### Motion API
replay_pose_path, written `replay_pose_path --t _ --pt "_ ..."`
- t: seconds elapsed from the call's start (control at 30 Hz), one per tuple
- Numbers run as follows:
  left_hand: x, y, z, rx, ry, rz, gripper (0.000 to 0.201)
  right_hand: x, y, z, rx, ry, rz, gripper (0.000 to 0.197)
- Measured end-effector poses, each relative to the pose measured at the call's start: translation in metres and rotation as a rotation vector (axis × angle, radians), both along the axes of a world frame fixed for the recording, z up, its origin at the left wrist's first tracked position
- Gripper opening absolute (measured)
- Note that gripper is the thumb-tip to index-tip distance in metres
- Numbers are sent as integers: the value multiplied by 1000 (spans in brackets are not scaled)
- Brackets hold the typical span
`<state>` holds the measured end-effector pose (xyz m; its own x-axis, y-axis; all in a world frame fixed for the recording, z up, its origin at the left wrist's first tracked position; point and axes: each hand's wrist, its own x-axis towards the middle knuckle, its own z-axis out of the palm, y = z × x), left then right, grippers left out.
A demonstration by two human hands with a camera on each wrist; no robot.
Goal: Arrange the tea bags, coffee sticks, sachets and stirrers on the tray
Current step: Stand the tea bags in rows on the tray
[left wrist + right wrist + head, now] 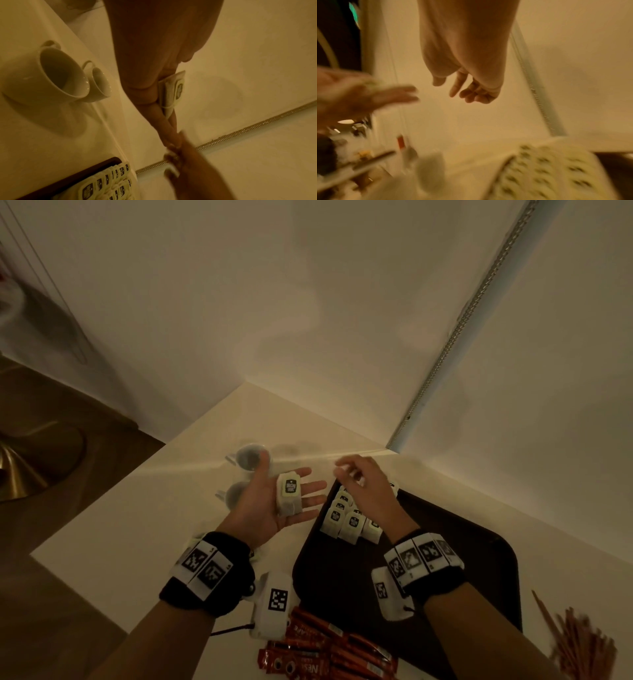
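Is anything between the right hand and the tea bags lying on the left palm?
Nothing visible. The right hand hovers empty above the tray, beside the left hand, whose open palm carries the tea bags uncovered.

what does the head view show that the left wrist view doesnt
Only the head view shows the red coffee sticks near the tray's near edge, the stirrers to its right and both wristbands. Only the left wrist view shows plainly that the two white cups are empty. Both show the left hand carrying tea bags on its palm, the right hand and the tea bag rows on the dark tray.
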<state>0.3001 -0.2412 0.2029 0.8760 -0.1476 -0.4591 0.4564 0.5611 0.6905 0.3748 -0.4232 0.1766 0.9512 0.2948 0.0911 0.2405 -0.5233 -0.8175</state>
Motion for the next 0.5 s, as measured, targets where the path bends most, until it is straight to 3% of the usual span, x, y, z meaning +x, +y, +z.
replay_pose_path --t 0.13,0.27,0.37,0.43,0.5 --pt "3 -8 14 75 -90 -111 83 -17 28 51 -49 -136 323 15" --pt "4 -9 15 184 -321 -60 72 -18 30 85 -48 -238 324 9" --pt "6 -6 13 369 -553 37 43 -19 25 109 -56 -247 312 12" --pt "4 -7 18 392 -604 122 25 -20 25 118 -62 -236 288 9" --pt "2 -9 22 388 -641 147 25 -21 25 121 -45 -242 249 6"
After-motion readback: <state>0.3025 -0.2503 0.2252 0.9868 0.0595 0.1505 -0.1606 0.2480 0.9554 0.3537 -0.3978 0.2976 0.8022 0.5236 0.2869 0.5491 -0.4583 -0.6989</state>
